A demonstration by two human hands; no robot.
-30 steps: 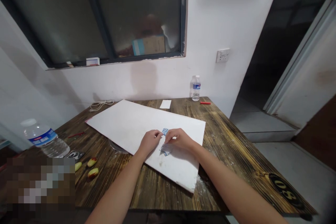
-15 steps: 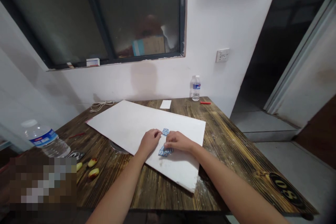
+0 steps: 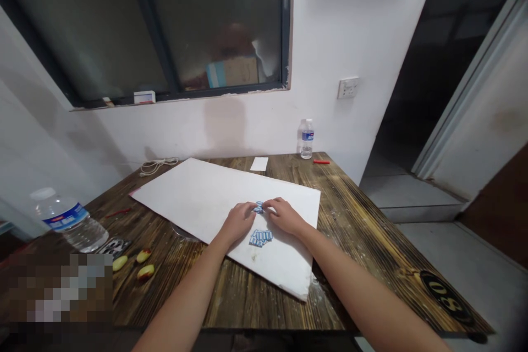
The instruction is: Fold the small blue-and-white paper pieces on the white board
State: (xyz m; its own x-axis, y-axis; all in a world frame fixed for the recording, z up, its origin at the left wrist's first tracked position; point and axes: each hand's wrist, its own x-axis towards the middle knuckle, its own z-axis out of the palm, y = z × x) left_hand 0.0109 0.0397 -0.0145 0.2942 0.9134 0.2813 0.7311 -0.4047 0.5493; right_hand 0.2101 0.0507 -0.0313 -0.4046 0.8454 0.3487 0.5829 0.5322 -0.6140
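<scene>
**A:** What are the left hand [image 3: 238,223] and right hand [image 3: 284,216] doing?

**B:** Wrists low, fingers curled inward around a tiny blue-printed scrap [image 3: 258,208], maybe pinching it, hard to tell. A blue-printed strip [image 3: 260,238] sits at 6 o'clock on the white board [image 3: 198,198].

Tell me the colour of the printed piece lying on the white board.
Blue and white; the printed piece shows best in the head view.

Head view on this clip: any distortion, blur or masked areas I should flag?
In the head view, the wide lens bends the scene: the door frame leans and the near water bottle looks stretched. A pixelated patch hides the bottom-left corner. The left hand and right hand look sharp, but the blue pieces are too small to read clearly; the white board shows no strong glare.
</scene>
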